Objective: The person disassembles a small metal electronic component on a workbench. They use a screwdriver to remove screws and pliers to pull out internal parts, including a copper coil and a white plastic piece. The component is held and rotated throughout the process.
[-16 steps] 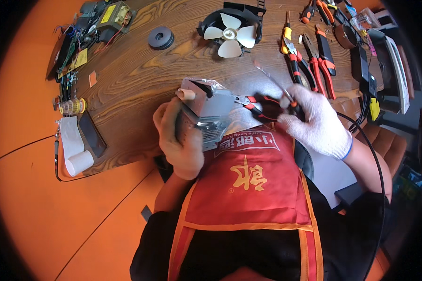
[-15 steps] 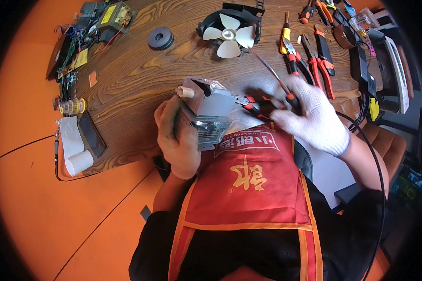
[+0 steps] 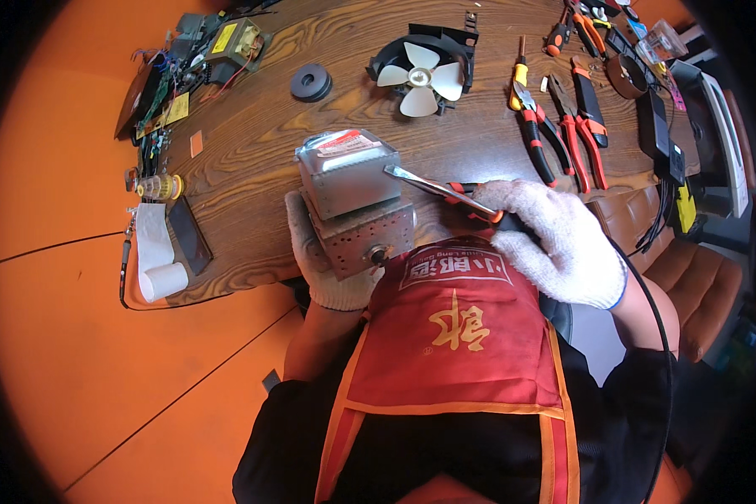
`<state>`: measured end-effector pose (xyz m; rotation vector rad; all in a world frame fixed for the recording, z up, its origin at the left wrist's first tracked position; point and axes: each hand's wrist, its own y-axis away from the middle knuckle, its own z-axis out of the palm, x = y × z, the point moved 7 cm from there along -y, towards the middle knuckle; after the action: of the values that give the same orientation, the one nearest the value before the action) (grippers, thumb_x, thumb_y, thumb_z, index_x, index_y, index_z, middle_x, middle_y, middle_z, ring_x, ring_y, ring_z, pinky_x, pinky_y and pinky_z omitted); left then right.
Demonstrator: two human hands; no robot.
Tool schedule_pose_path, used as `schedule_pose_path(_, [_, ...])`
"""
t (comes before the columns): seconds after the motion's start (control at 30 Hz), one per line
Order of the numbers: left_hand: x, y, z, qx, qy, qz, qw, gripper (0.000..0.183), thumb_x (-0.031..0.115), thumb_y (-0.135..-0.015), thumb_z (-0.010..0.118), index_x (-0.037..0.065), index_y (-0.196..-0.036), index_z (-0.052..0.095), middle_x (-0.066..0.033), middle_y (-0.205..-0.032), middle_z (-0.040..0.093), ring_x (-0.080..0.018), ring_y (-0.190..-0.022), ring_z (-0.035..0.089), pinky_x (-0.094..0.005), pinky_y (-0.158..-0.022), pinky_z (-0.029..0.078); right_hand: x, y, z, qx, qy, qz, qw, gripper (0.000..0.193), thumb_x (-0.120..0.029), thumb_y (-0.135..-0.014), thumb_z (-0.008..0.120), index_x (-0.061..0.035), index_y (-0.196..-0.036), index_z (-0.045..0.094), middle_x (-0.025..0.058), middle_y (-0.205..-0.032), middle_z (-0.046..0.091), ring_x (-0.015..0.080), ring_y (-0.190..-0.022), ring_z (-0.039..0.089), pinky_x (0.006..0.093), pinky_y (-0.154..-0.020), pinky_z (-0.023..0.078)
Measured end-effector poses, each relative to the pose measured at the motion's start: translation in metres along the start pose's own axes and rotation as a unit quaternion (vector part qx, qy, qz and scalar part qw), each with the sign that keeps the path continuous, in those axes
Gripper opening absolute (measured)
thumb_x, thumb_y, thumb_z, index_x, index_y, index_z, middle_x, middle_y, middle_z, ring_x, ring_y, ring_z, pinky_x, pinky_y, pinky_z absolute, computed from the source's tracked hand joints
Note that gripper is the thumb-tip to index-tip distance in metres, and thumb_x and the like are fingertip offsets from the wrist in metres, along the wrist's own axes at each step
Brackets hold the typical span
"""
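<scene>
My left hand (image 3: 336, 284) is wrapped round a boxy grey metal unit (image 3: 353, 189), held above the table's near edge. The unit has two stacked box sections: the upper carries a red-and-white label, the lower has rows of small holes and a round fitting. My right hand (image 3: 563, 244) grips a flat-blade screwdriver (image 3: 439, 188), whose tip meets or overlaps the upper section's right edge; I cannot tell which. Both hands wear white knit gloves. Red-and-black pliers (image 3: 462, 188) lie partly hidden behind the screwdriver and right hand.
On the wooden table (image 3: 252, 193) a fan with white blades (image 3: 420, 78) and dark ring magnets (image 3: 311, 82) lie at the back. Several pliers (image 3: 575, 139) lie on the right. A transformer (image 3: 237, 42) and circuit boards fill the far left. A black cable (image 3: 665, 336) hangs beside my right arm.
My left hand has turned the metal unit, so the label and holed side now show. The screwdriver has come down and left, its tip now at the unit's side.
</scene>
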<state>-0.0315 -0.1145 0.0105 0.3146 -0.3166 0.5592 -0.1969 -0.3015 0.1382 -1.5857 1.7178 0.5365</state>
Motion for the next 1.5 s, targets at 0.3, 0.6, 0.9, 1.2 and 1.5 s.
schedule_pose_path(0.3, [-0.009, -0.003, 0.022, -0.025, -0.151, 0.015, 0.988, 0.071, 0.059, -0.117, 0.046, 0.002, -0.158, 0.047, -0.0220, -0.159, 0.058, -0.0362, -0.142, 0.063, -0.0546, -0.118, 0.055, 0.029, -0.062, 0.001, -0.048, -0.050, 0.181, 0.981, 0.108, -0.084, -0.081, 0.080, 0.0052, -0.137, 0.058, 0.0291, -0.104, 0.076, 0.0379, -0.097, 0.078, 0.0447, -0.089, 0.060])
schedule_pose_path(0.6, [0.006, 0.001, 0.032, -0.081, -0.325, 0.016, 0.942, 0.041, 0.013, -0.107, 0.058, 0.000, -0.146, 0.056, -0.0133, -0.135, 0.063, -0.0197, -0.122, 0.065, -0.0376, -0.107, 0.057, 0.036, -0.047, 0.031, -0.161, -0.131, 0.188, 0.960, 0.106, -0.069, -0.080, 0.090, 0.0068, -0.147, 0.059, 0.0259, -0.120, 0.078, 0.0350, -0.112, 0.078, 0.0407, -0.102, 0.059])
schedule_pose_path(0.9, [0.017, 0.010, 0.057, -0.081, -0.363, 0.011, 0.928, 0.048, 0.002, -0.096, 0.056, 0.003, -0.144, 0.063, -0.0077, -0.125, 0.064, -0.0137, -0.111, 0.064, -0.0339, -0.101, 0.056, 0.037, -0.021, 0.036, -0.065, -0.365, 0.211, 0.904, 0.104, -0.039, -0.080, 0.102, 0.0046, -0.159, 0.051, 0.0164, -0.142, 0.073, 0.0234, -0.126, 0.072, 0.0416, -0.118, 0.053])
schedule_pose_path(1.2, [0.019, -0.002, 0.062, -0.058, -0.477, -0.061, 0.875, 0.036, 0.007, -0.105, 0.067, 0.002, -0.140, 0.067, -0.0030, -0.115, 0.070, -0.0090, -0.103, 0.064, -0.0276, -0.092, 0.055, 0.046, 0.001, 0.047, -0.009, -0.512, 0.236, 0.826, 0.088, -0.019, -0.088, 0.098, 0.0057, -0.157, 0.050, 0.0120, -0.129, 0.074, 0.0138, -0.114, 0.071, 0.0315, -0.099, 0.060])
schedule_pose_path(1.5, [0.021, 0.005, 0.072, -0.065, -0.492, -0.052, 0.866, 0.035, 0.007, -0.104, 0.070, 0.001, -0.138, 0.070, -0.0047, -0.119, 0.072, -0.0118, -0.105, 0.068, -0.0309, -0.096, 0.057, 0.050, 0.022, 0.058, 0.074, -0.506, 0.254, 0.821, 0.093, -0.021, -0.079, 0.097, 0.0047, -0.156, 0.051, 0.0058, -0.118, 0.072, 0.0096, -0.098, 0.070, 0.0261, -0.082, 0.058])
